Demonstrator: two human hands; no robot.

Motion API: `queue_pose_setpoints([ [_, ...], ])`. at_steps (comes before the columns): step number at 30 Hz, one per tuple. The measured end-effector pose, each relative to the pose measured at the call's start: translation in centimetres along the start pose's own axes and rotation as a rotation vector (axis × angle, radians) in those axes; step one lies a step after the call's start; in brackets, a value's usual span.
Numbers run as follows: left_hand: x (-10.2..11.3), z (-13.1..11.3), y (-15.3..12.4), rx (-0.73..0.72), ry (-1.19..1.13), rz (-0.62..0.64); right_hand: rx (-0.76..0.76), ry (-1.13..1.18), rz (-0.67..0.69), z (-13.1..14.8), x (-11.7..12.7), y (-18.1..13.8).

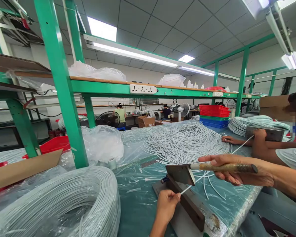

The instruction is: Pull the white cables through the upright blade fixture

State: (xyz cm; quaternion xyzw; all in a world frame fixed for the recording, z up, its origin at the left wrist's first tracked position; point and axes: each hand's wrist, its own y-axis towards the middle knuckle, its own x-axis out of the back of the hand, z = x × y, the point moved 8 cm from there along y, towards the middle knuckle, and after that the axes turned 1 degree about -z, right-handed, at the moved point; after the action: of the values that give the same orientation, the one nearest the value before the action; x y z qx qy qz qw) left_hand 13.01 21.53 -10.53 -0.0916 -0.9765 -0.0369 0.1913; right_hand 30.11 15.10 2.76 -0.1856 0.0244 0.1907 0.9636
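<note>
My left hand (166,205) pinches a thin white cable (186,190) between thumb and fingers, at the near side of a brown metal bar (187,205). The bar stands on a flat metal base with a spring (164,180) near its far end. My right hand (233,169) holds the wooden handle of a cleaver (181,174), whose broad metal blade is over the cable beside the bar. Whether the blade touches the cable I cannot tell. Several loose cable ends (213,186) lie under my right hand, beside a large tangled pile of white cable (185,141).
A plastic-wrapped cable coil (101,194) is at the near left, by a green post (61,82). To the right, a co-worker's hand (260,135) is by a metal plate (273,134). Stacked red, green and blue trays (214,112) stand behind the pile.
</note>
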Motion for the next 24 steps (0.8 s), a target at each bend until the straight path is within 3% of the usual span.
queue_pose_setpoints([
  [5, 0.6, -0.1, -0.3, -0.045, 0.012, -0.047, -0.06, -0.074, -0.035, -2.7, 0.5, -0.8],
  [8, 0.0, 0.2, -0.3, -0.017, -0.025, 0.023, -0.063, -0.086, -0.038, -3.7, 0.5, -1.2],
  [17, -0.8, 0.5, 0.0, 0.127, -0.145, 0.155, -0.082, -0.054, -0.106, -4.0, 0.7, -1.3],
  [24, -0.5, 0.2, -0.3, 0.11, -0.156, 0.183, -0.097, -0.07, -0.093, -4.1, 0.4, -1.1],
])
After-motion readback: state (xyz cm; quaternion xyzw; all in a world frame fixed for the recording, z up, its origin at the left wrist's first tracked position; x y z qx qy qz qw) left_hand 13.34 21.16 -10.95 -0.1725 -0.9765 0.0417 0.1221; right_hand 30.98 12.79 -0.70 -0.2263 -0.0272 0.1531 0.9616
